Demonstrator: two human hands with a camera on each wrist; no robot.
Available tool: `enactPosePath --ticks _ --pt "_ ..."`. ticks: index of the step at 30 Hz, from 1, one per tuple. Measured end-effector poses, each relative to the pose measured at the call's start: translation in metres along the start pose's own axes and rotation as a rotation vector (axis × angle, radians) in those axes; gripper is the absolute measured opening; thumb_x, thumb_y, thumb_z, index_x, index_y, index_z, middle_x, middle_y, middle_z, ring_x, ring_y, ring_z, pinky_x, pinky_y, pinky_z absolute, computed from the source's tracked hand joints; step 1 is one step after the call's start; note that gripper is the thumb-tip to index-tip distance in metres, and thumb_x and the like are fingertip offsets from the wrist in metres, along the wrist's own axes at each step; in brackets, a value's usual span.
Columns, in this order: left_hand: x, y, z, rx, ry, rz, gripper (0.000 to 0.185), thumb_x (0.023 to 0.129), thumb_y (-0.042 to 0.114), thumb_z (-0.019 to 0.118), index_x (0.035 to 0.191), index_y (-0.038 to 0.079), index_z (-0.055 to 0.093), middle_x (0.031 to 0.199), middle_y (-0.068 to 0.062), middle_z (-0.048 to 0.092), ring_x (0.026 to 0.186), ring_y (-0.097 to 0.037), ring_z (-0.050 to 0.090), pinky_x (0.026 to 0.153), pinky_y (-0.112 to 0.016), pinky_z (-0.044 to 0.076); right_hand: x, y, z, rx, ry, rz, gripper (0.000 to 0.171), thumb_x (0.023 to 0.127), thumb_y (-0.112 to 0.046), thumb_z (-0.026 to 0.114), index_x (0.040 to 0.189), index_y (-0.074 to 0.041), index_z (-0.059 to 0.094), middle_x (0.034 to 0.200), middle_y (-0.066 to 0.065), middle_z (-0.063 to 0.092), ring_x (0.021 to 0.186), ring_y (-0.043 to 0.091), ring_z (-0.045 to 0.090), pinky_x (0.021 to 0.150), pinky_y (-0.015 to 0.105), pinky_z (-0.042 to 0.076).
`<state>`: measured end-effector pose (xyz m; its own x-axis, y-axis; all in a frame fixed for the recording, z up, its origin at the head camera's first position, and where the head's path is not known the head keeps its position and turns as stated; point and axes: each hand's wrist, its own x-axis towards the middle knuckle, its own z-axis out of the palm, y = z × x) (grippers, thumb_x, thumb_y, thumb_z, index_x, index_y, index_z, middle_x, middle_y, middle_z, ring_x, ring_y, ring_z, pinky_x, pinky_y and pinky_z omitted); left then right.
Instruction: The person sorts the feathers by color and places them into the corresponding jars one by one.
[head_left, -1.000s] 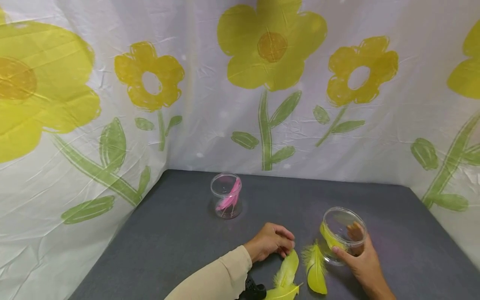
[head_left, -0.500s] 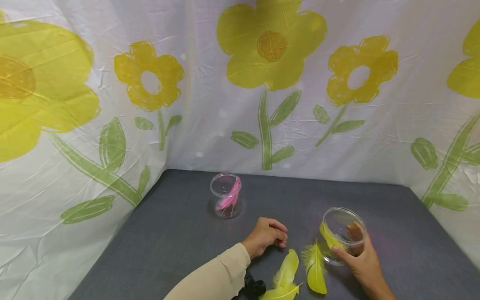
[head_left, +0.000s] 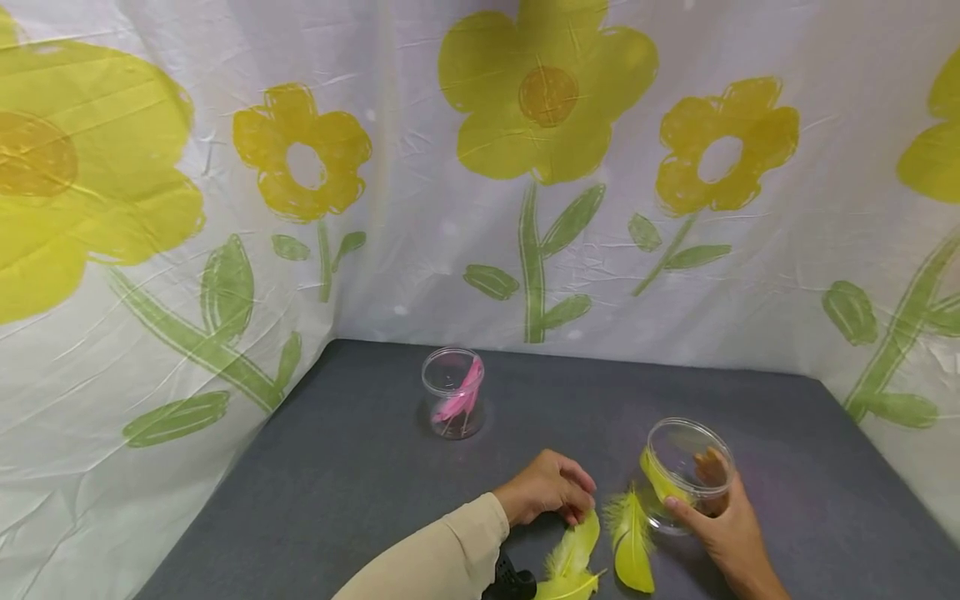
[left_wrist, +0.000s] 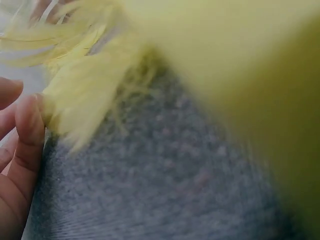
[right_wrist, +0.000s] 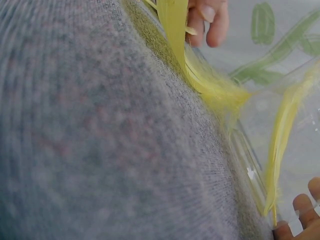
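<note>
My right hand [head_left: 723, 525] grips a clear plastic jar [head_left: 686, 492], thumb on the near side and fingers around the far side. Inside the jar leans a yellow feather [right_wrist: 280, 145]. My left hand [head_left: 547, 487] is bent over the tip of a loose yellow feather [head_left: 575, 542], fingertips right at its end. The left wrist view shows a finger [left_wrist: 30, 122] against the feather's edge, the thumb apart from it. A second yellow feather [head_left: 566, 587] crosses the lower end of that one. Just left of the held jar lies another yellow feather [head_left: 633, 550].
Farther back stands a second clear jar [head_left: 453, 383] with pink feathers [head_left: 461, 396] inside. The dark grey table [head_left: 360, 467] ends at a white flower-printed cloth [head_left: 420, 275]. A black strap piece [head_left: 512, 581] shows below the left sleeve [head_left: 442, 554].
My left hand draws back from the feather's tip, then comes down to it again. The right hand keeps its grip on the jar, which stays in place.
</note>
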<state>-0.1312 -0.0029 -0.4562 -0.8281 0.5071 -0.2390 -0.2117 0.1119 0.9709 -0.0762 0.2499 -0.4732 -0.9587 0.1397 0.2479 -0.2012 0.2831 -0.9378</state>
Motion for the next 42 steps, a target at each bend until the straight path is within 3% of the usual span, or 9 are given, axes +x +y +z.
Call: enactPosePath --ticks 5,10,18,24,28,34,42 --pt "-0.001 0.000 0.001 0.025 0.022 -0.009 0.016 0.077 -0.014 0.068 0.088 -0.002 0.072 0.066 -0.014 0.065 0.047 -0.017 0.057 0.047 -0.031 0.053 0.000 -0.002 0.000 0.019 -0.002 0.000 0.096 0.080 0.002 0.076 0.151 -0.001 0.010 0.146 0.029 0.030 0.133 0.035 0.030 0.090 0.006 0.032" --pt "-0.001 -0.001 -0.001 -0.042 0.075 0.017 0.017 0.077 -0.018 0.066 0.088 -0.007 0.071 0.068 -0.015 0.066 0.048 -0.016 0.058 0.050 -0.032 0.054 -0.001 -0.003 0.001 0.028 -0.010 0.007 0.096 0.081 0.001 0.076 0.151 -0.001 0.010 0.147 0.029 0.029 0.133 0.036 0.029 0.092 0.006 0.031" --pt "0.002 0.001 -0.015 -0.225 0.268 0.176 0.019 0.077 -0.018 0.064 0.096 -0.016 0.064 0.076 -0.021 0.065 0.056 -0.017 0.063 0.058 -0.033 0.057 -0.002 -0.002 0.002 0.034 -0.001 0.023 0.098 0.081 0.001 0.076 0.152 -0.003 0.009 0.146 0.027 0.029 0.133 0.036 0.029 0.090 0.006 0.032" --pt "0.001 0.012 -0.023 -0.338 0.391 0.244 0.019 0.078 -0.016 0.066 0.097 -0.016 0.063 0.078 -0.019 0.065 0.059 -0.018 0.064 0.061 -0.034 0.057 -0.002 0.000 0.002 0.034 0.016 0.004 0.096 0.080 0.002 0.076 0.151 -0.002 0.012 0.143 0.026 0.032 0.129 0.021 0.034 0.089 0.006 0.033" --pt "0.000 0.023 -0.026 -0.397 0.412 0.300 0.015 0.080 -0.015 0.066 0.094 -0.011 0.065 0.077 -0.016 0.065 0.062 -0.019 0.064 0.063 -0.034 0.057 -0.002 0.000 0.002 0.046 0.015 -0.002 0.096 0.080 0.003 0.076 0.151 -0.002 0.011 0.144 0.027 0.031 0.131 0.022 0.033 0.091 0.006 0.032" --pt "-0.002 0.042 -0.025 -0.494 0.423 0.383 0.013 0.080 -0.015 0.067 0.093 -0.010 0.066 0.075 -0.016 0.065 0.061 -0.019 0.065 0.063 -0.033 0.057 -0.002 -0.001 0.001 0.027 0.002 0.022 0.098 0.081 0.000 0.076 0.152 -0.003 0.009 0.146 0.027 0.030 0.133 0.035 0.029 0.089 0.005 0.032" --pt "-0.002 0.070 -0.013 -0.550 0.405 0.440 0.014 0.082 -0.015 0.066 0.094 -0.009 0.067 0.080 -0.019 0.065 0.064 -0.022 0.066 0.065 -0.035 0.057 -0.002 -0.002 0.000 -0.009 -0.005 0.026 0.098 0.082 -0.004 0.077 0.152 -0.003 0.008 0.147 0.028 0.030 0.132 0.039 0.030 0.086 0.004 0.033"
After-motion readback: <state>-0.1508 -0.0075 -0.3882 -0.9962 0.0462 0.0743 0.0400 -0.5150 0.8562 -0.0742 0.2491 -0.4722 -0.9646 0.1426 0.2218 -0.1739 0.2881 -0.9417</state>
